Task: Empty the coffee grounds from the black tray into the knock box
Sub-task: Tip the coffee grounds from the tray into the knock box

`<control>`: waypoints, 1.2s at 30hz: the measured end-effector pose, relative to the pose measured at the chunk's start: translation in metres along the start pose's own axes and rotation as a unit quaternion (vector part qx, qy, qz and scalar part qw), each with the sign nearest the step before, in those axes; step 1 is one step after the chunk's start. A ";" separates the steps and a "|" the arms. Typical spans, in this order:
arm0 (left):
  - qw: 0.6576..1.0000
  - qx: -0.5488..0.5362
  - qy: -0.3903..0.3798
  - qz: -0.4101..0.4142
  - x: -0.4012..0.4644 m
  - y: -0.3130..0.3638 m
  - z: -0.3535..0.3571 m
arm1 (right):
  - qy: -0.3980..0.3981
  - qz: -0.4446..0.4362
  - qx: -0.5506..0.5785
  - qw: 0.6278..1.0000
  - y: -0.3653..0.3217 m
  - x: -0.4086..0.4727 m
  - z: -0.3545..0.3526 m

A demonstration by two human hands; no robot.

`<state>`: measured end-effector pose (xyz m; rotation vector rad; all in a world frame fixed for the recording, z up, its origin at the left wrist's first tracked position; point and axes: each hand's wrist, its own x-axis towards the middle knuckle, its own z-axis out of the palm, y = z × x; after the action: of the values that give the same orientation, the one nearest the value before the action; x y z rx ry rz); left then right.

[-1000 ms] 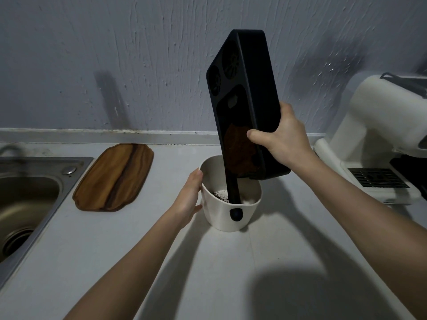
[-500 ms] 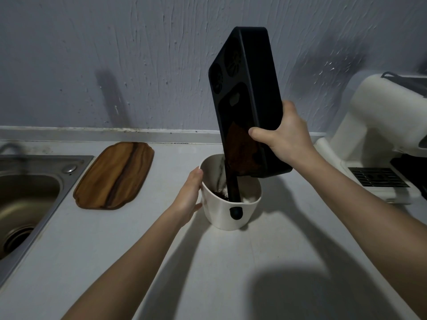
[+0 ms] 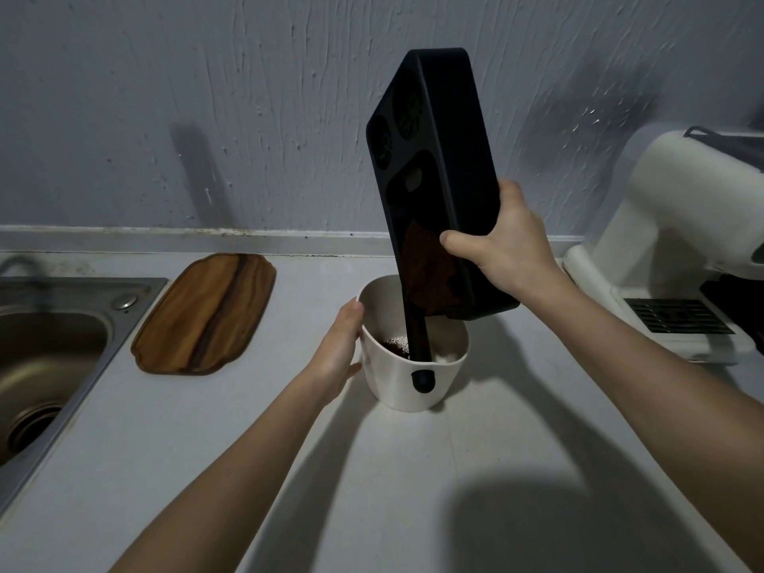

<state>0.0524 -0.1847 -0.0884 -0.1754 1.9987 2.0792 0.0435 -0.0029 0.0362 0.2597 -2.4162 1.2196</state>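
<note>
My right hand (image 3: pixel 502 246) grips the black tray (image 3: pixel 434 159) near its lower end, holding it almost upright over the white knock box (image 3: pixel 397 378). Brown coffee grounds (image 3: pixel 430 268) cling to the tray's lower inside face. The tray's bottom edge hangs just above the box's far rim. A black knock bar (image 3: pixel 418 341) crosses the box, and dark grounds (image 3: pixel 396 346) lie inside to the left of it. My left hand (image 3: pixel 341 345) is wrapped on the box's left wall, thumb at the rim.
A wooden board (image 3: pixel 206 314) lies on the white counter left of the box. A steel sink (image 3: pixel 45 349) sits at the far left. A white coffee machine (image 3: pixel 682 250) with a drip grate stands at the right. A grey wall runs behind.
Grounds have slid off the tray into the box, where a dark pile now shows. The tray is tipped slightly steeper. My left hand stays on the box.
</note>
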 end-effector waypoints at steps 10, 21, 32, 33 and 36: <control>1.000 0.000 -0.003 0.002 0.001 -0.001 -0.001 | -0.015 -0.004 -0.002 1.000 -0.004 -0.001 0.003; 1.000 0.001 -0.008 0.004 0.001 -0.001 -0.001 | -0.014 -0.007 -0.015 1.000 -0.007 -0.004 0.003; 1.000 0.003 -0.003 0.003 -0.001 -0.001 -0.001 | -0.020 -0.016 -0.026 0.999 -0.010 -0.006 0.003; 1.000 0.005 -0.003 0.003 -0.001 -0.001 -0.001 | -0.020 -0.018 -0.029 0.999 -0.010 -0.006 0.003; 1.000 0.005 0.002 0.002 0.000 -0.001 0.000 | -0.018 -0.021 -0.031 0.999 -0.010 -0.006 0.002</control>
<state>0.0522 -0.1847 -0.0896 -0.1733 2.0124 2.0718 0.0515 -0.0105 0.0398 0.3136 -2.4615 1.1304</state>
